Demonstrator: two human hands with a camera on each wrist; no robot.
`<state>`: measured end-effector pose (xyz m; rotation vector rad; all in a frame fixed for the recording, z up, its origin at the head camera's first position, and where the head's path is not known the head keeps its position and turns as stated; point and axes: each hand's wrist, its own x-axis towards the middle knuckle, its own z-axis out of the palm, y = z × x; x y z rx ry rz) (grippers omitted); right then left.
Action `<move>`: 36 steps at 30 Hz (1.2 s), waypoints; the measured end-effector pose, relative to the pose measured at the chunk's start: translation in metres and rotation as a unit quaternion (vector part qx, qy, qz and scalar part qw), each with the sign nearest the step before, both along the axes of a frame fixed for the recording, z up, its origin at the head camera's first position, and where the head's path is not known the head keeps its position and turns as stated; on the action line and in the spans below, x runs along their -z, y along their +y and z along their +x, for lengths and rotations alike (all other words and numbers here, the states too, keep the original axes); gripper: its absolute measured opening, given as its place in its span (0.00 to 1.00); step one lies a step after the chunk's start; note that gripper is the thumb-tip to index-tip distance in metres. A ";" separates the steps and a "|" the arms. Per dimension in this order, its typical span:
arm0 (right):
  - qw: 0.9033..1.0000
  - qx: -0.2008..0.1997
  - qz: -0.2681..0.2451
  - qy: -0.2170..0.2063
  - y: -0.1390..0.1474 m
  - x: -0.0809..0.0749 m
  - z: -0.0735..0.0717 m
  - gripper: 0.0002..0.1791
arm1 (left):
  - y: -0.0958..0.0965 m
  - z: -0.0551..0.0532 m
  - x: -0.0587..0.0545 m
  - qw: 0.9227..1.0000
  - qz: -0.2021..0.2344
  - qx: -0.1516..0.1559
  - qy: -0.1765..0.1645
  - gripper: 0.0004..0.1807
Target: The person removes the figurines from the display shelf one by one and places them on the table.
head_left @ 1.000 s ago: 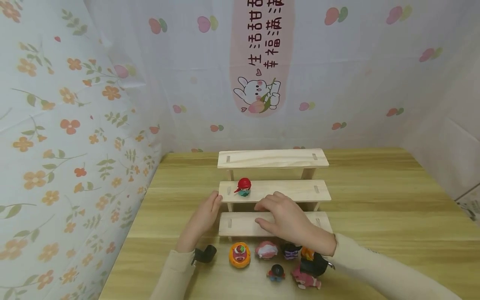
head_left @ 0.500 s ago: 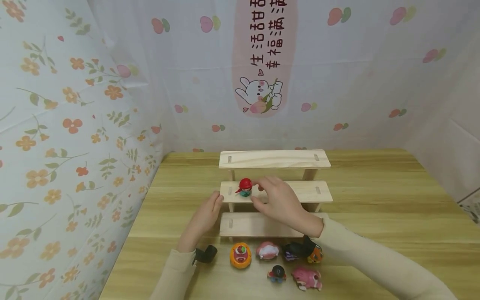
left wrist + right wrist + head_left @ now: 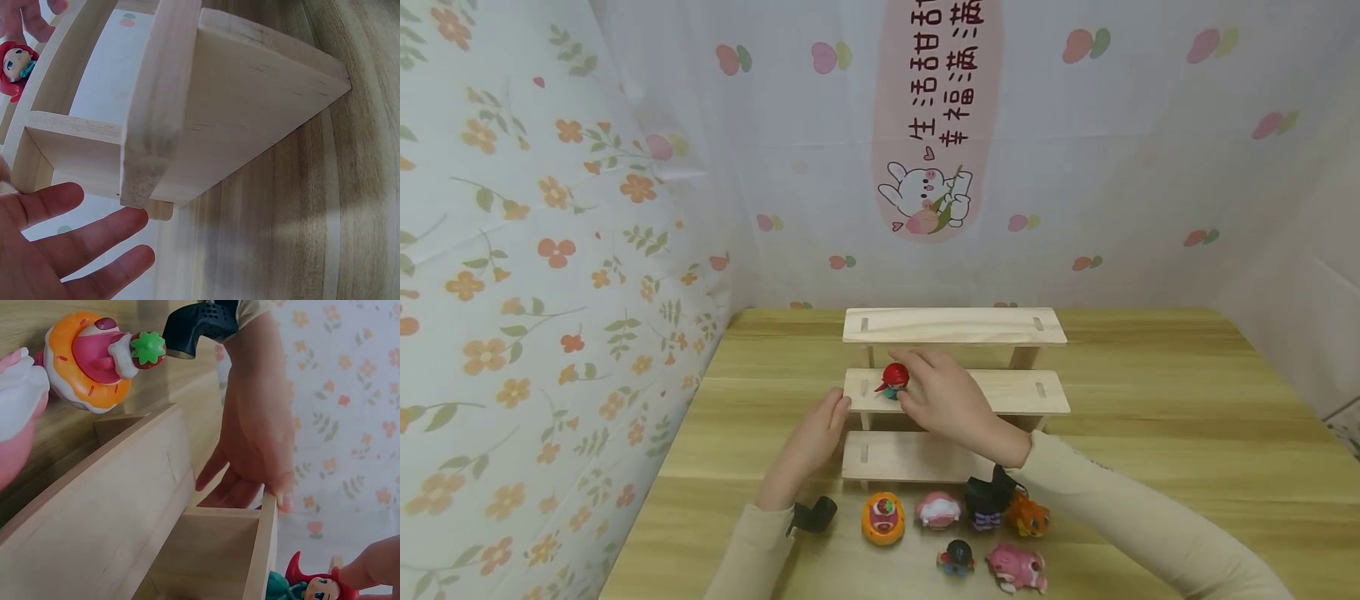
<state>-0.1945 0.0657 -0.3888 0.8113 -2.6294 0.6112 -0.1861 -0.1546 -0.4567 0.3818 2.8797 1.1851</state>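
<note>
A three-tier wooden display shelf (image 3: 887, 456) stands on the table. At the left end of its middle tier my left hand (image 3: 811, 439) holds the board's edge. The right wrist view shows that thumb on the edge with the fingers below; in the left wrist view several fingers (image 3: 103, 236) are spread. A small figurine with red hair and a teal body (image 3: 895, 379) sits on the middle tier near its left end. My right hand (image 3: 953, 402) pinches it from the right, index finger by the head and thumb lower down. Part of the figurine's body is hidden.
Before the shelf lie an orange doughnut-shaped toy (image 3: 883, 518), a pink-and-white toy (image 3: 937, 509), a purple-and-black toy (image 3: 987, 517), an orange toy (image 3: 1030, 515), a dark-headed toy (image 3: 957, 557) and a pink toy (image 3: 1017, 567). A black wrist camera (image 3: 815, 514) sits beside the left forearm. Patterned cloth hangs behind.
My right hand has moved up and left from above the lowest tier to the figurine and now takes hold of it. The left hand stays at the shelf's end. The view has shifted slightly.
</note>
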 end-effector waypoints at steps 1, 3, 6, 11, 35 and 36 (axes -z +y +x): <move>1.000 0.000 0.001 -0.001 0.000 0.000 0.000 0.29 | 0.000 0.000 0.001 1.000 0.001 0.001 0.000 0.13; 1.000 -0.001 0.001 -0.001 0.000 0.001 -0.001 0.27 | 0.000 0.000 0.002 1.000 0.004 -0.001 -0.003 0.13; 1.000 0.000 0.001 -0.001 0.000 0.001 -0.001 0.23 | 0.001 0.000 0.002 1.000 0.006 -0.003 -0.004 0.13; 1.000 0.005 0.000 -0.003 -0.001 0.000 -0.001 0.21 | 0.002 0.000 0.001 1.000 0.002 0.001 0.000 0.13; 1.000 0.001 -0.011 -0.002 -0.005 -0.005 0.022 0.18 | 0.001 0.000 0.004 1.000 0.007 -0.003 0.011 0.15; 1.000 -0.001 -0.012 -0.002 -0.005 -0.005 0.024 0.18 | 0.001 0.000 0.003 1.000 0.006 -0.004 0.008 0.15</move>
